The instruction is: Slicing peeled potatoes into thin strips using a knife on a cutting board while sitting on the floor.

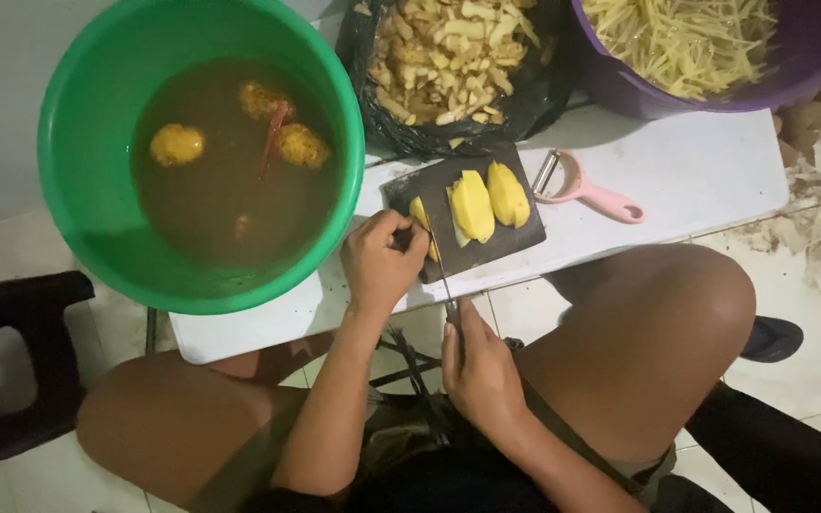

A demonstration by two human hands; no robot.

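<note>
A small dark cutting board (507, 243) lies on a low white table (696, 171). On it rest yellow peeled potato slabs (475, 203), cut lengthwise and lying side by side. My left hand (380, 264) presses down on the leftmost potato piece (419, 214) at the board's left edge. My right hand (483, 372) grips the handle of a knife (448, 288), whose thin blade points up toward the board beside my left fingers.
A green tub (78, 142) of murky water with floating potatoes stands at the left. A black bag of peelings (448, 57) and a purple tub of potato strips (696, 38) sit at the back. A pink peeler (593, 193) lies right of the board. My knees flank the table.
</note>
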